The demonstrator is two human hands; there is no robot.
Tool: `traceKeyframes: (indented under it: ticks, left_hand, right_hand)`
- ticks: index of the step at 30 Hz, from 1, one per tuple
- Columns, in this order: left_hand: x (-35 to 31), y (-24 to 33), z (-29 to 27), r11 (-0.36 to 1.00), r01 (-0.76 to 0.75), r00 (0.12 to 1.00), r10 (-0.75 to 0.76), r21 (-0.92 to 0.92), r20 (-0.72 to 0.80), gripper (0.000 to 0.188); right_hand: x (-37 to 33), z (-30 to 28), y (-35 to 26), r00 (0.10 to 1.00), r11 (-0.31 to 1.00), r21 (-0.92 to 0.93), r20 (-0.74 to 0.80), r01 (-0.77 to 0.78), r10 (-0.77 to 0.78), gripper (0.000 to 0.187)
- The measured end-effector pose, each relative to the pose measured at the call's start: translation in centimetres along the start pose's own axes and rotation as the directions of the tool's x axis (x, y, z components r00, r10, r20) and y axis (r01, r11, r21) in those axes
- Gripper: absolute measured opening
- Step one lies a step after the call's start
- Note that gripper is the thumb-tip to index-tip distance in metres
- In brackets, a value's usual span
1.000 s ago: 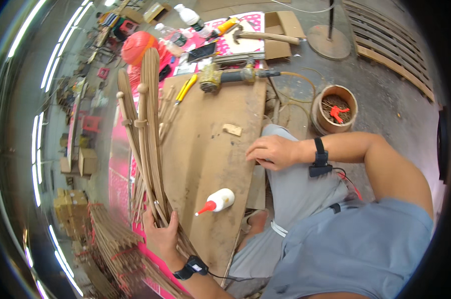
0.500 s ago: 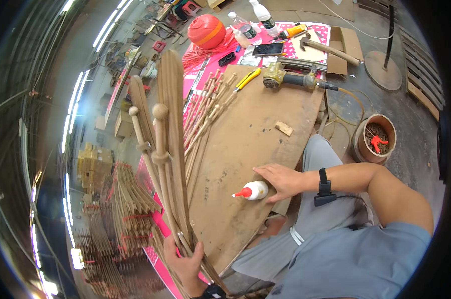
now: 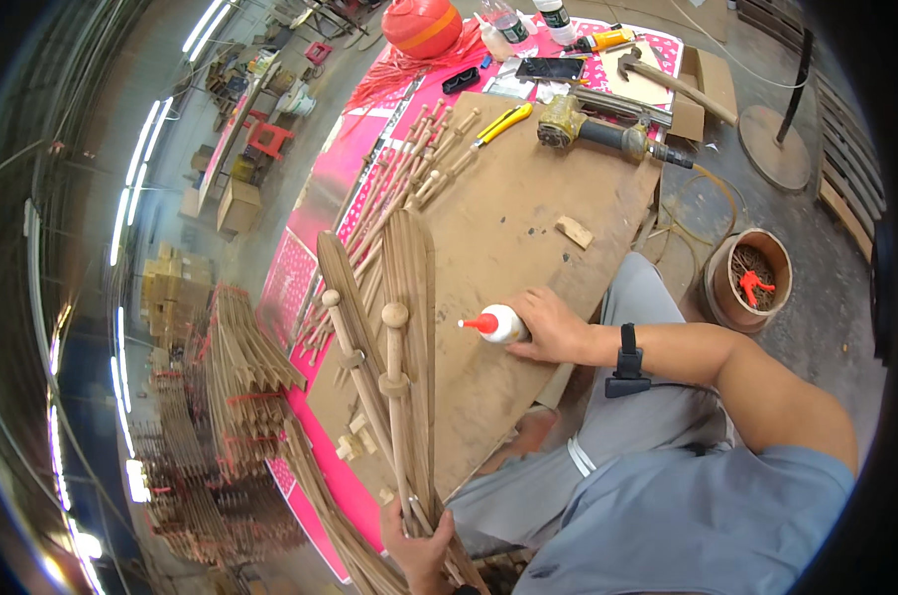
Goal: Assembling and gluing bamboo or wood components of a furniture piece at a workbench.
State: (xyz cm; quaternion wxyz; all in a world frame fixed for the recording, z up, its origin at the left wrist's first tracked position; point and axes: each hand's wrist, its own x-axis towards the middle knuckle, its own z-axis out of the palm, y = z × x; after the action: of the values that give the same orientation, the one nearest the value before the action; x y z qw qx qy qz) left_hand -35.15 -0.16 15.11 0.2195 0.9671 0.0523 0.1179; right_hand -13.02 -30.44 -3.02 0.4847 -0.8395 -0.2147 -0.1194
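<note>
My left hand [image 3: 421,547], at the lower edge, is closed around the lower part of a wooden assembly [image 3: 409,268]. This has long flat slats with rounded ends and turned rods topped with balls; it points away from me over the board. My right hand [image 3: 553,327] is wrapped round a white squeeze bottle [image 3: 505,324] with a red nozzle [image 3: 480,323], which points left toward the wood. A gap separates the nozzle from the rods. The hand hides the bottle's base, so whether it touches the board [image 3: 508,228] I cannot tell.
Turned rods [image 3: 424,164] lie in a pile at the board's far left, near a yellow utility knife [image 3: 505,123]. Farther back are a power tool [image 3: 607,134], a hammer [image 3: 677,87] and a phone [image 3: 550,68]. A bucket [image 3: 749,281] stands on the floor at right.
The wooden assembly and my left hand have moved right and toward me. My right hand's fingers have closed around the bottle, which has shifted slightly away from me.
</note>
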Motion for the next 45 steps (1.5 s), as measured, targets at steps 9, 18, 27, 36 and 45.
traceKeyframes:
  ticks: [9, 18, 27, 36, 45]
  left_hand:
    - [-1.4, -4.4, 2.6, 0.982, 0.137, 0.990, -0.133, -0.130, 0.039, 0.057]
    - [-1.9, -6.0, 4.0, 0.927, 0.243, 0.967, -0.209, -0.285, 0.144, 0.051]
    - [-2.2, -5.6, 3.7, 0.830, 0.405, 0.906, -0.309, -0.383, 0.288, 0.055]
    - [-2.3, -3.8, 4.4, 0.818, 0.406, 0.911, -0.327, -0.407, 0.252, 0.049]
    - [-1.1, 2.0, 6.5, 0.976, 0.138, 0.990, -0.131, -0.167, 0.055, 0.065]
  right_hand:
    - [-1.9, -3.3, -3.9, 0.945, 0.982, 0.037, -0.281, 0.186, -0.168, 0.085]
    - [-5.7, -1.7, -8.2, 0.949, 0.866, 0.408, -0.002, 0.289, -0.316, 0.057]
    - [-6.6, 0.6, -9.4, 0.920, 0.843, 0.522, 0.254, 0.130, -0.299, 0.051]
    - [-7.9, 2.1, -10.9, 0.851, 0.804, 0.593, 0.445, -0.045, -0.280, 0.054]
    - [-8.6, 3.1, -13.4, 0.767, 0.679, 0.646, 0.613, -0.350, -0.188, 0.070]
